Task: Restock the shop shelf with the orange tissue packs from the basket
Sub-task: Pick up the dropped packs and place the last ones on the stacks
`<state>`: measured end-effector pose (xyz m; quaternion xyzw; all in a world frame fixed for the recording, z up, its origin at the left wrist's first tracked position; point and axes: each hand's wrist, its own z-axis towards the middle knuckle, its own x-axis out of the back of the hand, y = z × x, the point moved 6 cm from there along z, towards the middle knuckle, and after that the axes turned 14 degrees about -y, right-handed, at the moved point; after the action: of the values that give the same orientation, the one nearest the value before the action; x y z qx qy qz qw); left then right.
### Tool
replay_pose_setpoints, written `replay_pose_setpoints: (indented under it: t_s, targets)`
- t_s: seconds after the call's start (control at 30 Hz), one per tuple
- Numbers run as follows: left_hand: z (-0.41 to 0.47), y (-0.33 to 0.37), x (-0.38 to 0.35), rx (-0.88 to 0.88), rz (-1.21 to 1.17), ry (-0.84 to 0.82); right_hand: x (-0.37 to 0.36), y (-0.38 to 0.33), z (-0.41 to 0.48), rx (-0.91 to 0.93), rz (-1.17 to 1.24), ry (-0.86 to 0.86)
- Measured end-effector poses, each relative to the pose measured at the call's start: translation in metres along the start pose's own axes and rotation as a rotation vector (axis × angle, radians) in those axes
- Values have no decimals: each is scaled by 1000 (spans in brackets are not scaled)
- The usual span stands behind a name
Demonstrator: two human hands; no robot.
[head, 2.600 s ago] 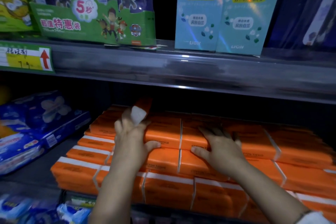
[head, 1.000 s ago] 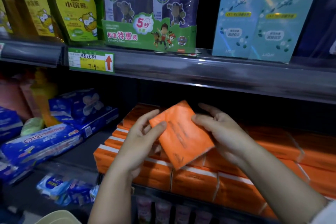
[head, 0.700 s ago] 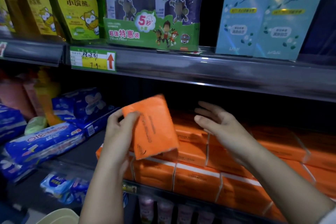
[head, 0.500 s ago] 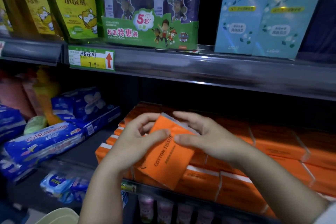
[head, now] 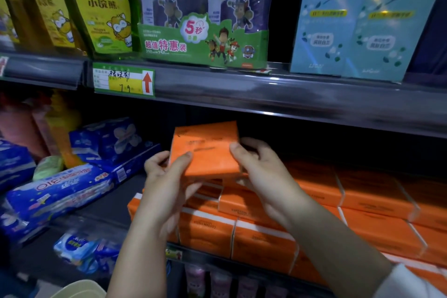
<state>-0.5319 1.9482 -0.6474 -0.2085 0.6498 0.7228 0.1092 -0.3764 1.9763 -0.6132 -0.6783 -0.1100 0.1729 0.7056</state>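
- Placement step in hand: one orange tissue pack (head: 205,150) was held tilted above the left end of the stacked orange packs (head: 314,201), below the upper shelf (head: 266,94).
- The pack was gripped at both sides. The left hand (head: 167,181) was curled round its left edge, thumb on the front face, and the right hand (head: 261,172) was closed round its right edge.
- The lower shelf (head: 101,203) was seen bare between the stack and the blue packs (head: 63,191).
- Next move, as judged: the pack would need to be levelled, aligned with the rows, and lowered onto the stack's left end or the bare strip beside it.
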Motion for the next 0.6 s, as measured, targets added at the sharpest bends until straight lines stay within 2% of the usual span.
replay_pose_setpoints:
  t_s: [0.07,0.13,0.2,0.23,0.33,0.4,0.6]
  targets:
    - [5,1,22,-44,81,140,17,-8,1,61,-303,48]
    - [7,4,42,-60,295,265,41,-17,-1,94,-757,143]
    - [7,4,55,-42,457,340,57,-13,-3,42,-1173,158]
    - [9,2,59,-25,511,362,64,-7,-4,-35,-1302,149]
    - [14,-7,65,55,657,392,81,16,-11,-305,-1408,102]
    - [16,-13,60,97,704,369,87,25,-14,-406,-1411,68]
    - [15,-24,40,190,812,301,89,36,-17,-468,-1448,24]
